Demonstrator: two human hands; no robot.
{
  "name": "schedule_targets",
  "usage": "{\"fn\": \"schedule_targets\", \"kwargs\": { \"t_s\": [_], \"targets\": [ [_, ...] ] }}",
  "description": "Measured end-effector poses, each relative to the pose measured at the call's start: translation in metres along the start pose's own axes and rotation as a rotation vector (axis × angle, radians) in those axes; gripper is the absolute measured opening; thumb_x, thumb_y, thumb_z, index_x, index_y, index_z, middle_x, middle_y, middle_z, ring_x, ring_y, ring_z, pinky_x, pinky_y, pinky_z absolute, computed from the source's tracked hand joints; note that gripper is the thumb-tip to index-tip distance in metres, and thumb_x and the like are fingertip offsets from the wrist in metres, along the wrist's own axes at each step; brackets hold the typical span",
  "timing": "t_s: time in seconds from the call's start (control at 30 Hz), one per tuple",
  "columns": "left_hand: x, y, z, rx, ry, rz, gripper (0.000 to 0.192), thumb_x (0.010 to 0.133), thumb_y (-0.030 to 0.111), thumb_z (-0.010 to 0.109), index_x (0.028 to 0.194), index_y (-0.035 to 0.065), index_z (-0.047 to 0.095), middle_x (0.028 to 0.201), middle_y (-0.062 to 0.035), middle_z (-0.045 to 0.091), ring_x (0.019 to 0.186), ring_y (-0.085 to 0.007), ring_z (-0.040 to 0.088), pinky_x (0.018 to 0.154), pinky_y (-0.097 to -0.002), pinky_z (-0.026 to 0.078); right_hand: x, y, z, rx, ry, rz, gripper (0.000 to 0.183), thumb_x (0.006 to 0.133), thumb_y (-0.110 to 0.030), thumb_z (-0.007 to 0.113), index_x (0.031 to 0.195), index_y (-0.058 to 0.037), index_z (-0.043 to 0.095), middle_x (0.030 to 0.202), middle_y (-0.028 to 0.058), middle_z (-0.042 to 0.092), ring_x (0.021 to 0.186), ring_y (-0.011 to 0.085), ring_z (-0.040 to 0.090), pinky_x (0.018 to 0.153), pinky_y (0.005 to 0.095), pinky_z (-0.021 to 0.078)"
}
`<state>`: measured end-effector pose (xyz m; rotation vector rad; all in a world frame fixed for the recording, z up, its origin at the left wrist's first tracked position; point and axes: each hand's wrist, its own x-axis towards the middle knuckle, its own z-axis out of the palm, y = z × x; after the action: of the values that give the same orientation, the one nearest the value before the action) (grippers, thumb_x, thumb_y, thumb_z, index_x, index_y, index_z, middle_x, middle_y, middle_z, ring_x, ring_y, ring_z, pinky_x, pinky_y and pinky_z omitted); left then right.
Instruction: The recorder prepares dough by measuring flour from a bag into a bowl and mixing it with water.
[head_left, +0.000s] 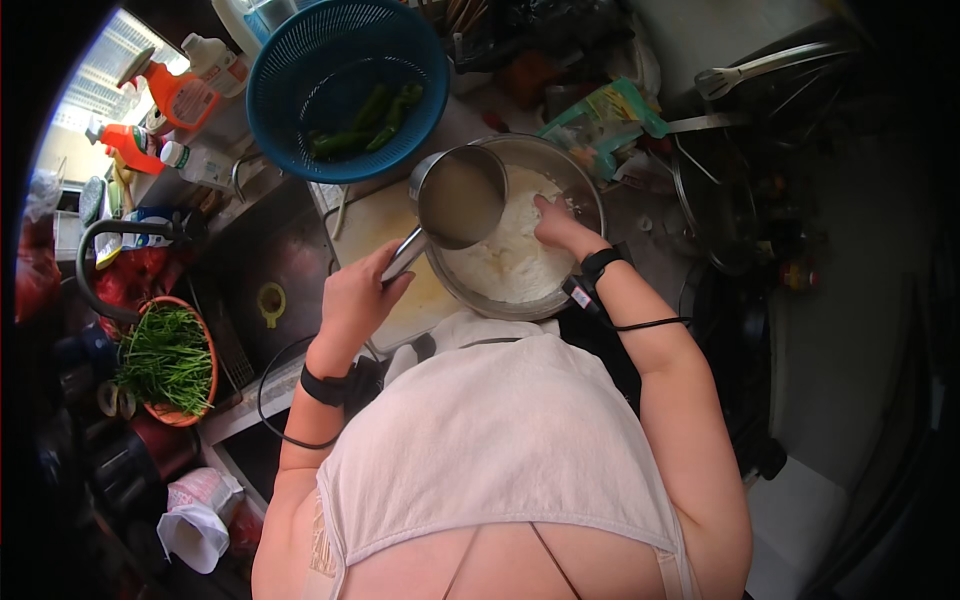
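My left hand (361, 292) grips the handle of a metal saucepan (461, 196), which holds a cloudy liquid. The pan overlaps the left rim of a wide metal bowl (592, 187) of white flour (517, 262). Inside the bowl, at its right side, my right hand (556, 221) touches the flour with its fingers partly bent and no object visible in them. Some clumps show in the flour. Under the bowl's left side lies a pale, yellow-stained cutting board (420, 300).
A blue plastic colander (349, 169) with green peppers stands beyond the pan. Left are a sink (247, 255) with a dark faucet (90, 262), an orange basket (212, 360) of cut greens, and spray bottles (180, 94). Green packaging (637, 105) and metal tongs (765, 71) lie at upper right.
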<state>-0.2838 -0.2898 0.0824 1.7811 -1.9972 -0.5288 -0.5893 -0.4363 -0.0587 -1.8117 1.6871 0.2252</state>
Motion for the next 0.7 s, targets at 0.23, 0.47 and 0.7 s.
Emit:
{"fn": "schedule_targets", "kwargs": {
  "t_s": [0.23, 0.47, 0.7],
  "targets": [
    [-0.002, -0.005, 0.004, -0.366, -0.072, -0.209, 0.042, 0.083, 0.015, 0.072, 0.122, 0.0019, 0.059, 0.073, -0.0067, 0.064, 0.056, -0.0101, 0.055, 0.053, -0.0236, 0.044, -0.051, -0.037, -0.006, 0.163, -0.181, -0.255, 0.062, 0.071, -0.008, 0.062, 0.132, -0.0112, 0.052, 0.132, 0.031, 0.038, 0.119, 0.0465, 0.045, 0.096, 0.0441, 0.0442],
    [-0.001, -0.007, 0.013, -0.706, -0.103, -0.373, 0.041, 0.086, 0.016, 0.071, 0.121, 0.0, 0.058, 0.068, 0.0023, 0.055, 0.051, -0.0031, 0.046, 0.044, -0.0199, 0.037, -0.065, -0.054, -0.002, -0.499, -0.113, -0.987, 0.053, 0.07, -0.009, 0.065, 0.121, -0.0212, 0.062, 0.138, 0.0193, 0.041, 0.112, 0.038, 0.051, 0.093, 0.0435, 0.0457],
    [-0.003, -0.011, 0.017, -0.948, -0.095, -0.478, 0.04, 0.087, 0.019, 0.07, 0.12, -0.0001, 0.058, 0.067, 0.0024, 0.051, 0.049, -0.003, 0.044, 0.042, -0.0188, 0.036, -0.024, -0.042, -0.039, -0.432, 0.173, -0.665, 0.039, 0.079, -0.007, 0.057, 0.118, -0.0137, 0.058, 0.136, 0.0178, 0.046, 0.113, 0.0348, 0.052, 0.094, 0.0451, 0.0444]
  ]
}}
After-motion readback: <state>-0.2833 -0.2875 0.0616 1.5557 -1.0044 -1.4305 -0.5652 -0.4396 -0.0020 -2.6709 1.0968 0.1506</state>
